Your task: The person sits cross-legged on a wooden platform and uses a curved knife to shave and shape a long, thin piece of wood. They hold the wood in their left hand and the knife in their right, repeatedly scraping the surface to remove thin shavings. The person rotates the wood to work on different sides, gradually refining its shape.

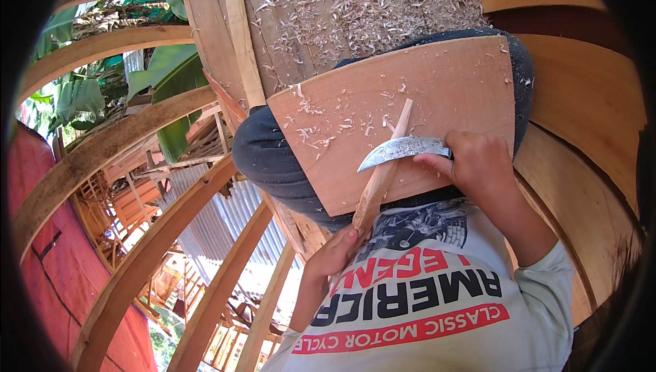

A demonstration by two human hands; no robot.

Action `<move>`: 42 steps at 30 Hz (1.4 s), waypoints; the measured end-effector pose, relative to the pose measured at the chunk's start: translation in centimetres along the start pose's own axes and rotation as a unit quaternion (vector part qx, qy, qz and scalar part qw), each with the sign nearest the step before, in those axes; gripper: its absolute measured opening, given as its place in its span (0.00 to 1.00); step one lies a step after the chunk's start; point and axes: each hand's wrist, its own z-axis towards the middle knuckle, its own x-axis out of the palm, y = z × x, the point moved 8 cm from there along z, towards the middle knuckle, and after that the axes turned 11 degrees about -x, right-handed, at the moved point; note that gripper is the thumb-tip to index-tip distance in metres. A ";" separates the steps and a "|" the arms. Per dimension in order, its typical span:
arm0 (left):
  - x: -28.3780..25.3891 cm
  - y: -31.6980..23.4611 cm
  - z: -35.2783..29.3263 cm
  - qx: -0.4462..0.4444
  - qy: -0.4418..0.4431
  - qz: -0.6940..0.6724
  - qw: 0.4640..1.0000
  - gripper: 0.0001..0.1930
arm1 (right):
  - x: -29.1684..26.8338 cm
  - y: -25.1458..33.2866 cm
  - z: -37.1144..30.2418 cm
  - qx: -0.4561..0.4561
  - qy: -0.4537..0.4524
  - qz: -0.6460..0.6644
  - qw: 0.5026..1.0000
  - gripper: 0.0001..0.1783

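Note:
A wooden board (pixel 465 91) lies across my lap, with curled shavings scattered over it. My left hand (pixel 331 254) is closed round the lower end of a roughly carved wooden stick (pixel 374 194), close against my shirt. The stick slants up over the board to a narrower, paler tip, where a thin sliver sticks out. My right hand (pixel 476 161) grips a curved knife (pixel 403 150), its handle mostly hidden in the fist. The blade points left and crosses over the stick around its middle.
Wood shavings (pixel 396 3) cover the plank floor (pixel 273 9) beyond my knees. Upright wooden slats (pixel 205 201) line the left side, with corrugated metal sheets (pixel 198 215) and green leaves (pixel 167 71) outside. Curved wooden panels (pixel 581 91) stand close on the right.

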 end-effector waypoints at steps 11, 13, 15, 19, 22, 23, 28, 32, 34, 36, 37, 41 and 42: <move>0.4 -1.2 0.1 -0.006 -0.006 0.008 1.000 0.28 | -1.5 -2.0 1.5 0.031 -0.018 -0.097 0.995 0.36; 0.5 -1.9 0.4 0.014 0.012 0.017 1.000 0.27 | -1.5 -2.1 1.5 0.038 -0.024 -0.089 0.995 0.36; 0.5 -2.1 0.4 0.018 0.021 0.024 0.999 0.27 | -1.5 -2.2 1.4 0.051 -0.024 -0.074 0.996 0.36; 0.0 -0.1 0.5 0.009 0.020 0.033 0.999 0.27 | -2.8 -6.4 0.8 0.139 -0.075 -0.084 0.984 0.36; -0.1 -0.7 0.4 0.011 0.017 0.042 0.999 0.28 | -4.7 -9.1 -0.3 0.181 -0.069 -0.048 0.980 0.34; 0.1 -1.0 0.2 0.009 0.017 0.045 0.999 0.29 | -4.5 -8.2 -0.5 0.153 -0.072 -0.034 0.985 0.33; -0.5 -0.2 1.1 -0.026 0.037 -0.038 0.998 0.31 | -0.8 -1.8 -1.7 0.023 -0.047 0.011 0.999 0.29; -0.5 0.0 1.1 -0.073 0.117 -0.078 0.987 0.32 | 0.2 -0.3 -1.5 0.014 -0.003 0.021 1.000 0.30; -0.2 -0.2 1.0 -0.077 0.119 -0.111 0.984 0.31 | 0.0 -0.5 -0.9 0.011 0.008 -0.005 1.000 0.30; 0.3 -0.5 1.0 -0.078 0.131 -0.136 0.979 0.31 | -0.2 -0.7 -0.4 -0.009 0.006 -0.030 0.999 0.31; 0.4 -0.6 1.0 -0.077 0.141 -0.145 0.976 0.31 | -0.3 -0.9 -0.2 -0.010 0.001 -0.029 1.000 0.31; 0.5 -0.7 1.2 -0.079 0.079 -0.162 0.980 0.32 | -0.6 -1.4 0.6 -0.002 -0.005 -0.051 0.999 0.32; 0.6 -0.7 1.1 -0.075 0.089 -0.166 0.979 0.32 | -0.7 -1.4 0.7 0.002 -0.004 -0.062 0.998 0.33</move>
